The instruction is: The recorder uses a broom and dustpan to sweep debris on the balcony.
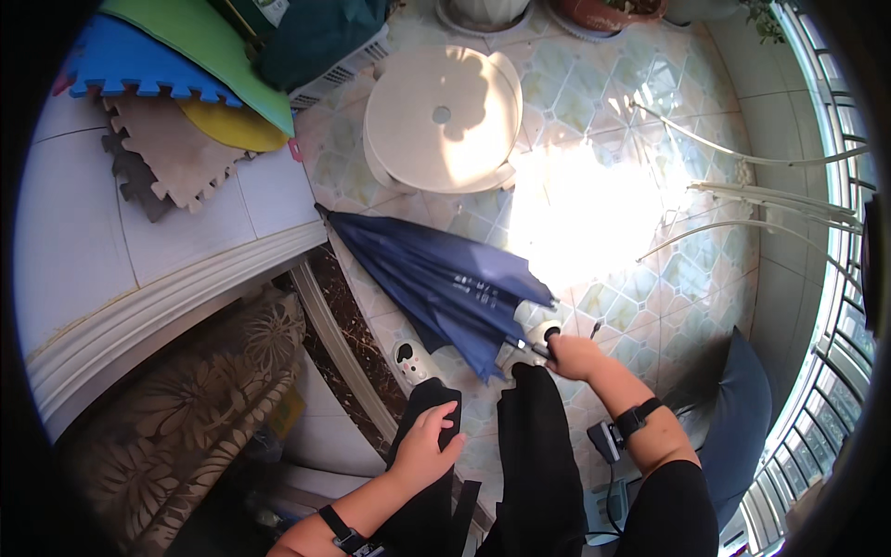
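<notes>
A dark blue umbrella (436,278) lies slantwise in front of me, its canopy folded in loosely and its edges hanging in uneven flaps. Its tip points to the far left, by the corner of the white tiled ledge. My right hand (575,356) is closed round the handle end, just above my right shoe. The grip itself is mostly hidden in the fingers. Over my left knee hovers my left hand (429,449), empty, with fingers slightly bent and apart, clear of the umbrella.
A round cream stool (408,116) stands ahead on the sunlit tiled floor (566,102). Foam puzzle mats (158,56) are stacked on the ledge (74,204) at left. Potted plants (608,14) line the far side. White rods (770,190) and dark blue-grey fabric (736,432) are at right.
</notes>
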Demonstrator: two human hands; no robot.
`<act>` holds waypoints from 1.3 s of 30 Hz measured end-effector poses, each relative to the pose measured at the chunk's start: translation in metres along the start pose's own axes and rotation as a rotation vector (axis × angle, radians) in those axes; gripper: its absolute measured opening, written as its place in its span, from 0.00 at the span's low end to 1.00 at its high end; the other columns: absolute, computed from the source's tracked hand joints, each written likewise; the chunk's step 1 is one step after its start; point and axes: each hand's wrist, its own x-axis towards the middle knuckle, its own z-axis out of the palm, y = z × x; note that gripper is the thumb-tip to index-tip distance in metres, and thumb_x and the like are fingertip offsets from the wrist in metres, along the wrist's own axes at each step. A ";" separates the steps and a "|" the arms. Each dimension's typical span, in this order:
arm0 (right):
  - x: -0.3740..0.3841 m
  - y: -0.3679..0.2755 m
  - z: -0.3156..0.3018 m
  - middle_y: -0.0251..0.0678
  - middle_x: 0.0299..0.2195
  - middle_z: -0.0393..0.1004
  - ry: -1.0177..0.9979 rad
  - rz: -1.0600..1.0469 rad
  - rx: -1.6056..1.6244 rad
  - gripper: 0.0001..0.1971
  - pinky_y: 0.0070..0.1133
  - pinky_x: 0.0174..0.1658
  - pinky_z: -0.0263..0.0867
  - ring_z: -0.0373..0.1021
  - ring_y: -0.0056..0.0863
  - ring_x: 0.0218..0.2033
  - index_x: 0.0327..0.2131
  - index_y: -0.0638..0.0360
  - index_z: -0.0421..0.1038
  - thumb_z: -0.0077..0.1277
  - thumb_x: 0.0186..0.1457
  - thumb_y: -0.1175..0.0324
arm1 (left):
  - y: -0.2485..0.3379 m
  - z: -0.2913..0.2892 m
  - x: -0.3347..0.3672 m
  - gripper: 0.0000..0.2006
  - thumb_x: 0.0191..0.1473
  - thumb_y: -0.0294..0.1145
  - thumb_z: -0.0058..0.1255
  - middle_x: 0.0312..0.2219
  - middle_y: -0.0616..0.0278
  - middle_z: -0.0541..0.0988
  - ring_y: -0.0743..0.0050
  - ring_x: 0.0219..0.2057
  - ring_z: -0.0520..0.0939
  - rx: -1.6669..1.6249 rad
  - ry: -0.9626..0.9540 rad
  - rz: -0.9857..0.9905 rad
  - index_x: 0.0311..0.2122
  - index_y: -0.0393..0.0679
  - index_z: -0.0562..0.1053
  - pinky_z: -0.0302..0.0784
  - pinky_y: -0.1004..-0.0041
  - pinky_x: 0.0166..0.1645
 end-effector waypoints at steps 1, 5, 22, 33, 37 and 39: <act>-0.032 -0.015 -0.020 0.46 0.29 0.73 -0.123 -0.079 0.053 0.18 0.36 0.39 0.65 0.71 0.44 0.32 0.33 0.63 0.65 0.49 0.46 0.57 | 0.022 -0.002 -0.010 0.25 0.46 0.33 0.52 0.46 0.52 0.67 0.60 0.43 0.73 0.111 0.024 0.075 0.50 0.40 0.62 0.68 0.68 0.48; -0.139 -0.098 -0.079 0.47 0.29 0.73 -0.379 -0.472 0.229 0.15 0.32 0.37 0.65 0.70 0.44 0.33 0.34 0.64 0.66 0.49 0.47 0.63 | 0.089 -0.024 -0.039 0.34 0.40 0.37 0.55 0.53 0.52 0.60 0.53 0.55 0.60 0.592 0.065 0.381 0.55 0.48 0.58 0.56 0.56 0.56; -0.025 -0.187 0.145 0.54 0.45 0.66 -0.443 0.127 0.624 0.27 0.31 0.51 0.60 0.64 0.45 0.48 0.47 0.65 0.64 0.45 0.45 0.57 | -0.068 -0.025 -0.022 0.20 0.52 0.41 0.44 0.43 0.54 0.72 0.59 0.43 0.74 0.313 0.012 -0.158 0.48 0.42 0.66 0.69 0.67 0.47; 0.120 -0.201 0.279 0.43 0.52 0.61 -0.362 0.295 0.192 0.25 0.30 0.51 0.60 0.61 0.39 0.52 0.50 0.60 0.61 0.45 0.48 0.59 | -0.226 -0.012 -0.052 0.17 0.50 0.39 0.47 0.38 0.53 0.74 0.57 0.39 0.76 0.280 -0.066 -0.337 0.44 0.41 0.68 0.71 0.67 0.43; 0.151 -0.196 0.308 0.50 0.39 0.71 -0.047 0.380 0.421 0.16 0.31 0.43 0.66 0.70 0.43 0.40 0.40 0.62 0.70 0.45 0.47 0.66 | -0.238 -0.014 -0.061 0.16 0.51 0.39 0.47 0.37 0.53 0.75 0.57 0.39 0.76 0.366 0.004 -0.197 0.43 0.41 0.69 0.71 0.67 0.43; 0.153 -0.182 0.297 0.51 0.39 0.71 -0.119 0.360 0.393 0.16 0.32 0.43 0.66 0.69 0.45 0.40 0.38 0.63 0.70 0.48 0.44 0.67 | -0.233 -0.016 -0.064 0.15 0.50 0.37 0.48 0.37 0.53 0.75 0.58 0.38 0.77 0.161 0.052 -0.267 0.41 0.40 0.69 0.72 0.67 0.42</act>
